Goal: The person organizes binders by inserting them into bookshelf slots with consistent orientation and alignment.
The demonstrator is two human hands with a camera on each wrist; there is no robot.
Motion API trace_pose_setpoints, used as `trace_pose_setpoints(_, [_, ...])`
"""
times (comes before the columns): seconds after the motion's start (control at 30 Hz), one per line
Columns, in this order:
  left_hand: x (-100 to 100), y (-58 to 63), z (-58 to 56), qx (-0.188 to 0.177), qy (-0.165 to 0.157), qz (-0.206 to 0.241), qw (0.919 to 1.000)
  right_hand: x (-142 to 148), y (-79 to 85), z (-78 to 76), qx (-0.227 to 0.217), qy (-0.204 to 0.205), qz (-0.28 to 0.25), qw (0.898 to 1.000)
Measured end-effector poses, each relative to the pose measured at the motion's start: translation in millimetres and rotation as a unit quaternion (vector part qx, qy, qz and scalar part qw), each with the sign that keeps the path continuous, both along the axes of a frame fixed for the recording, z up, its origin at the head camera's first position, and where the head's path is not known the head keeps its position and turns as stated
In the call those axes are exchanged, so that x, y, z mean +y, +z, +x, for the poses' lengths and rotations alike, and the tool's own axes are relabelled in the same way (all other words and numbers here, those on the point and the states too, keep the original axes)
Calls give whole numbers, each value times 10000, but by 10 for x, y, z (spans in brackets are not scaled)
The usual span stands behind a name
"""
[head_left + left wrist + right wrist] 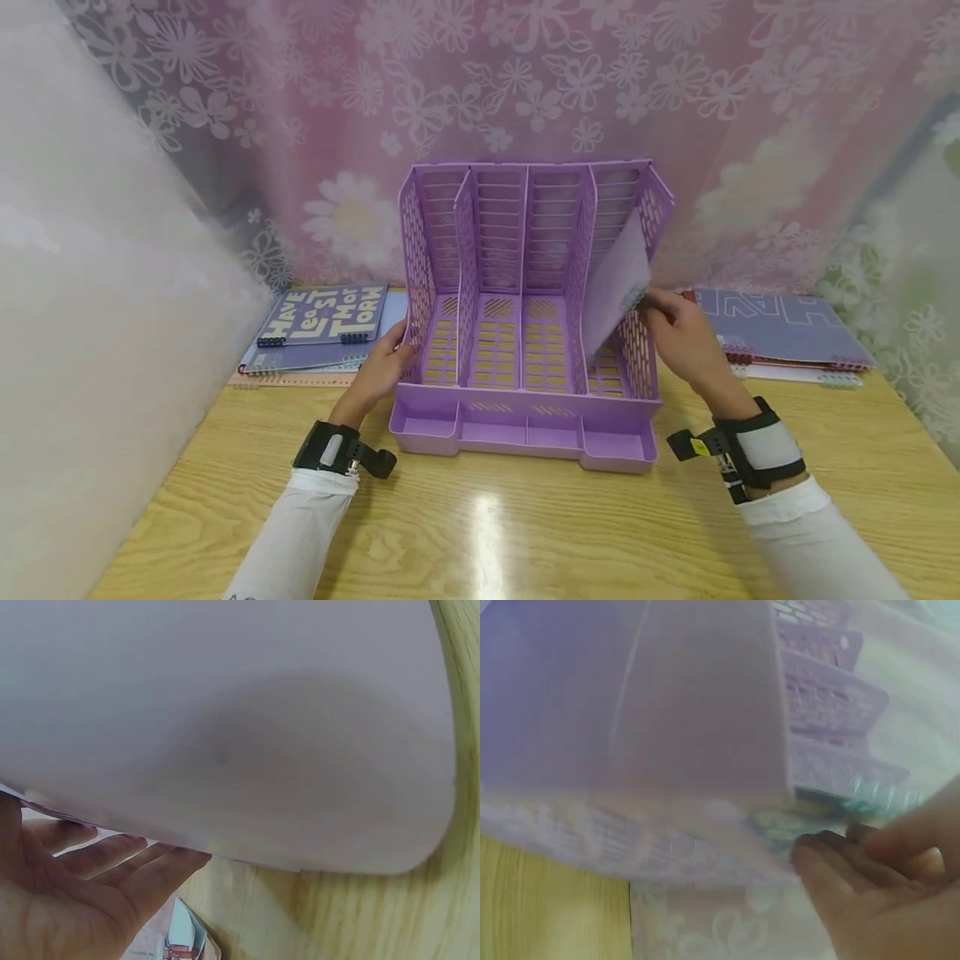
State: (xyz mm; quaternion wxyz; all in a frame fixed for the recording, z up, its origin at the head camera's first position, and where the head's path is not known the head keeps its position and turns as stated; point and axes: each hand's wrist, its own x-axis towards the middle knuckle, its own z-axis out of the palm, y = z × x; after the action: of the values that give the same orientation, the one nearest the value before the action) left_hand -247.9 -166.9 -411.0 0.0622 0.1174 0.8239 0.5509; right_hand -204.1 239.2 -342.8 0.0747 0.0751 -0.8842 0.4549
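A purple desk file organizer [525,417] stands on the table, with upright dividers and a row of small trays along its front. A pale spiral notebook [618,279] leans in its rightmost slot. My right hand [678,337] pinches the notebook near its coil, beside the organizer's right wall; the fingertips [810,847] are partly blurred in the right wrist view. At the outer left wall, my left hand [386,367] rests against the organizer. Its fingers [161,874] lie fairly straight in the left wrist view, where a pale smooth surface hides much of the scene.
Several notebooks lie stacked left of the organizer, a blue lettered notebook [322,315] on top. Another stack of notebooks [780,329] lies at the right. A floral curtain [517,83] hangs behind the wooden table [420,533].
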Motion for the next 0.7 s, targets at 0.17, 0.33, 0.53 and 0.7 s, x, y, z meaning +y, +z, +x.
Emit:
trace_pose_setpoints(0.17, [-4,164,79,-140,-44,134,9998,261,-27,80,206,-724,-880,9933])
trace_pose_setpoints(0.33, [2,303,158,-136,-2,154,9998,613,-136,84,408,-1175,-2331,9645])
trace_pose_setpoints(0.53, [-74,115,50,-125,54,244,9996,1096,-409,151,-150,-1485,-4765,8664])
trace_pose_setpoints(0.7, [-141,8,13,-77,105,144,9998,1378,-642,171,-474,-1428,-6637,7327])
